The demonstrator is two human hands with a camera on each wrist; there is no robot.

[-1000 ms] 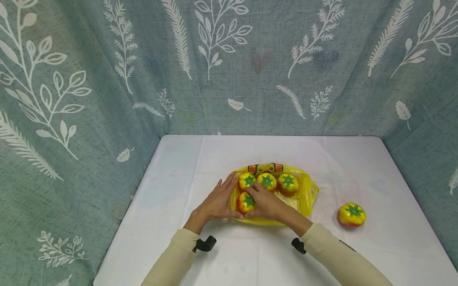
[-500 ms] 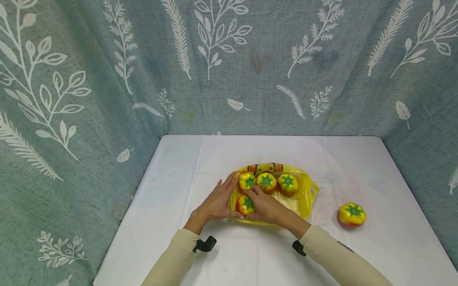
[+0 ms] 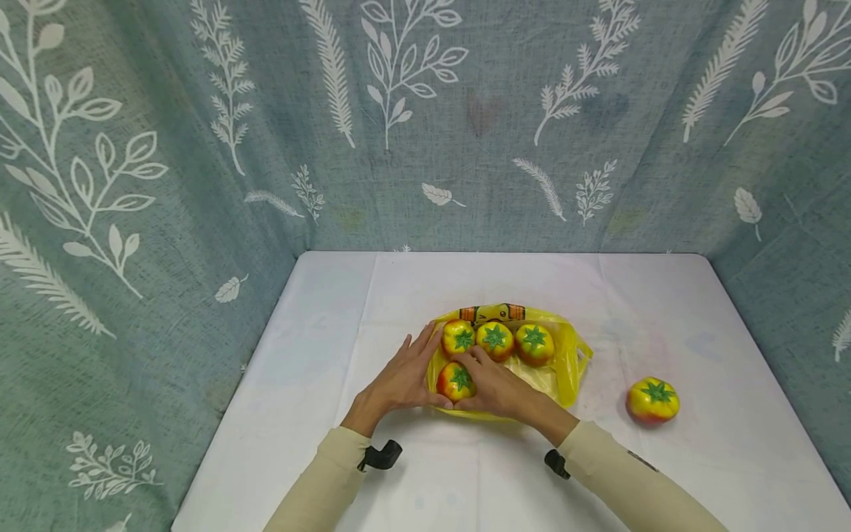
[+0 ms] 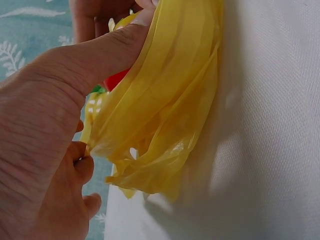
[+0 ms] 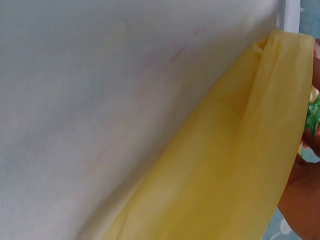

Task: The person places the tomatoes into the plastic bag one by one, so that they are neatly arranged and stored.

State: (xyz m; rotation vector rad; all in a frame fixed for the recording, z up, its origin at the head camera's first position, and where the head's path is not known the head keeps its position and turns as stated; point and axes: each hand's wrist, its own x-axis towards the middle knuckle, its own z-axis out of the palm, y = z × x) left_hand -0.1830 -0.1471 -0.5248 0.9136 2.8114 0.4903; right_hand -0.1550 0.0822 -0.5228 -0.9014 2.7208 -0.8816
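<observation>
An open yellow plastic bag lies on the table with several tomato-like fruits inside, yellow and red with green star-shaped tops. My right hand reaches over its front rim and grips the front-left fruit. With my left hand I hold the bag's left side, thumb at the front rim and fingers spread along the edge. Behind stand a left fruit, a middle fruit and a right fruit in a row. In the right wrist view, the plastic hides most of that hand.
One more fruit sits on the white-covered table, right of the bag. A green-grey curtain with white leaf prints hangs behind the table and along both sides. Each wrist carries a small black camera.
The front-left fruit has shifted slightly left and nearer within the bag, with my right hand around it. The left hand and the loose fruit stay in place.
</observation>
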